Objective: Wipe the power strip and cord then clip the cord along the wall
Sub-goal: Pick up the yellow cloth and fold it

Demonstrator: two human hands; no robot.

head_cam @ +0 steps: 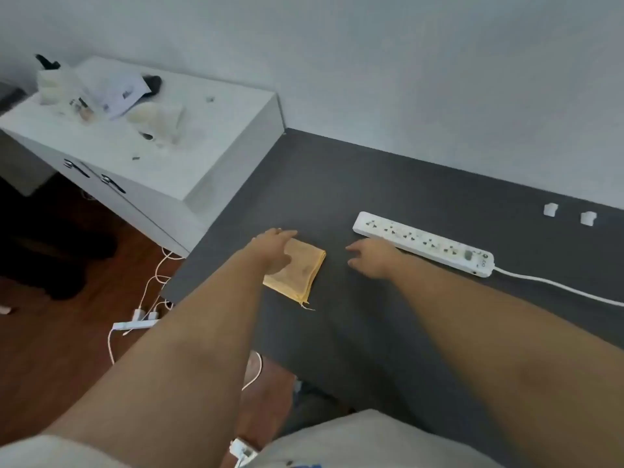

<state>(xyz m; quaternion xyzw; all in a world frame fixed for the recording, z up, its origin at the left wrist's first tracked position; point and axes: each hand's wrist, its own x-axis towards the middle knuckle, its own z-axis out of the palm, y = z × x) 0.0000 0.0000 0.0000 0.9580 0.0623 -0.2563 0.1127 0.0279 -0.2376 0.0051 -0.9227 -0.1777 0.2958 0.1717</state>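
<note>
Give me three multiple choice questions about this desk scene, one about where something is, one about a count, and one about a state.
1. Where does the yellow cloth lie?
A. On the white cabinet
B. On the dark desk, left of the power strip
C. On the floor

2. How many small white clips sit near the wall?
A. Two
B. Four
C. None

3. What is the left hand doing?
A. Lifting the strip
B. Resting flat on the cloth
C. Holding a clip

Answers: B, the cloth lies on the desk beside the strip; A, two clips show; B, the palm lies on the cloth.

On the table (371, 332), the cloth (300, 268) lies left of the power strip (422, 243), clips (570, 213) behind.
</note>
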